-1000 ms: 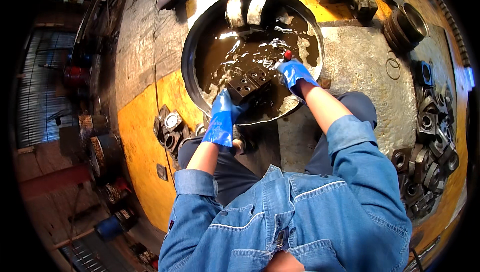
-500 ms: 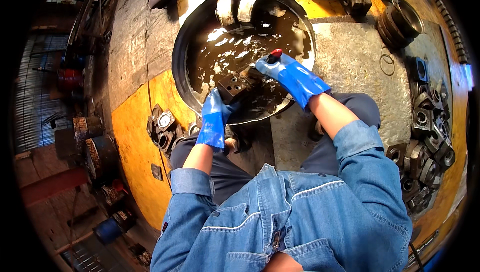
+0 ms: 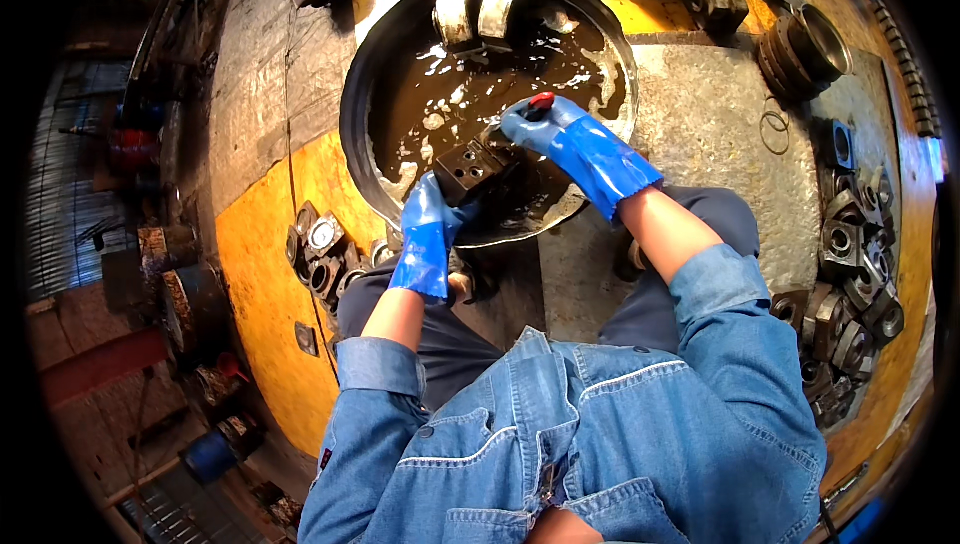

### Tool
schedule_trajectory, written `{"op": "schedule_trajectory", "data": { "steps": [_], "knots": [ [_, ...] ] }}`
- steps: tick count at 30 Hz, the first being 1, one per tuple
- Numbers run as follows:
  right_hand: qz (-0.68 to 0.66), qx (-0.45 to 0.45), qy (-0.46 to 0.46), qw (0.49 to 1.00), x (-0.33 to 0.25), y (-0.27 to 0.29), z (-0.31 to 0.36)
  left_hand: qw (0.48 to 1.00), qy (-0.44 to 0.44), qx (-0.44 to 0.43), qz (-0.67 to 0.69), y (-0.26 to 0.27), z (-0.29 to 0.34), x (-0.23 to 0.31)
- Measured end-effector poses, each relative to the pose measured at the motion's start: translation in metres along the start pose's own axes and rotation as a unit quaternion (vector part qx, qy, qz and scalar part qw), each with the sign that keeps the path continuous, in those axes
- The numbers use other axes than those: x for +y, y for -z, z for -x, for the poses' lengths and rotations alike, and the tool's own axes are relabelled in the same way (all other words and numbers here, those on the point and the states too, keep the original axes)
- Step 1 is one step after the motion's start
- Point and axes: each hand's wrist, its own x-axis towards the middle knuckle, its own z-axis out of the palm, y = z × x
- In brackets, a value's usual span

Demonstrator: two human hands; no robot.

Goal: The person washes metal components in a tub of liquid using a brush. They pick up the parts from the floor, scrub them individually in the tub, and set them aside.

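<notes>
Compared with one second ago, the right hand (image 3: 550, 129) has come leftward, closer to the drilled metal block (image 3: 466, 170). From my distant place, I see this block above the brown liquid (image 3: 425, 84), in the near part of the round basin (image 3: 354, 149). Its long axis seems to run from near left to far right, so one end points toward the right hand, which partly hides it.

The left hand (image 3: 428, 212) is nearer: it is clamped on the near left corner of the block. The right hand is closed around a red-ended handle (image 3: 541, 101), just beyond the far right end; whether this tool touches the block, I cannot tell. The two blue-gloved hands are apart from each other, with the block between them.

At the far side of the basin stand two curved metal pieces (image 3: 500, 8). Outside, to the right, I see a pile of metal parts (image 3: 852, 289).
</notes>
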Motion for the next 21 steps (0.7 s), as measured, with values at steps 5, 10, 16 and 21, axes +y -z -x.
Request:
{"op": "schedule_trajectory", "data": {
  "steps": [5, 10, 16, 21],
  "knots": [
    [0.055, -0.006, -0.078, 0.995, 0.022, 0.0, -0.024, 1.0, -0.013, 0.014, -0.023, -0.001, -0.001, -0.002],
    [-0.014, -0.015, 0.021, 1.0, 0.016, -0.019, -0.003, 1.0, -0.011, 0.015, 0.005, -0.002, 0.002, -0.008],
    [-0.026, -0.013, -0.012, 1.0, 0.026, -0.006, -0.028, 1.0, 0.012, -0.026, 0.005, 0.005, 0.0, 0.001],
    [0.238, 0.018, -0.042, 0.97, -0.001, -0.008, -0.009, 0.999, -0.019, -0.003, 0.034, 0.004, -0.001, 0.006]
  ]
}}
